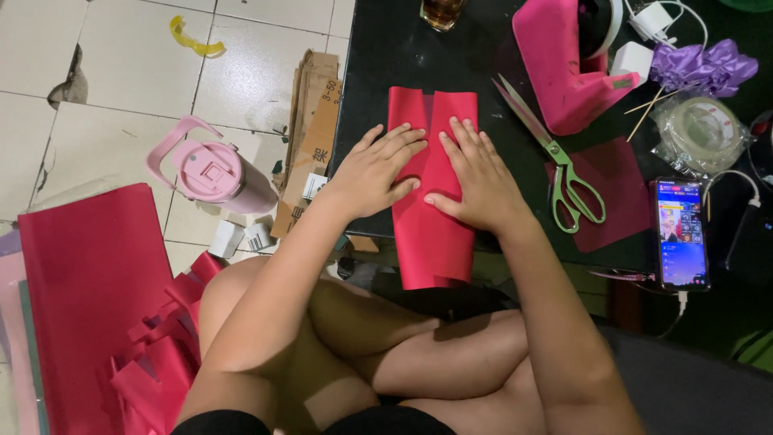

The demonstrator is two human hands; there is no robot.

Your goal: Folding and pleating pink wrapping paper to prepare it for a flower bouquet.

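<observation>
A folded sheet of red paper lies on the black table and hangs over its near edge. My left hand presses flat on the sheet's left side, fingers spread. Beside it, my right hand lies flat on the right side, thumb pointing left. Neither hand grips anything; both palms push the paper down.
Green-handled scissors lie right of my hands, by a pink tape dispenser, a tape roll, a purple ribbon and a lit phone. A glass stands at the far edge. On the floor: pink bottle, cardboard, red paper stack.
</observation>
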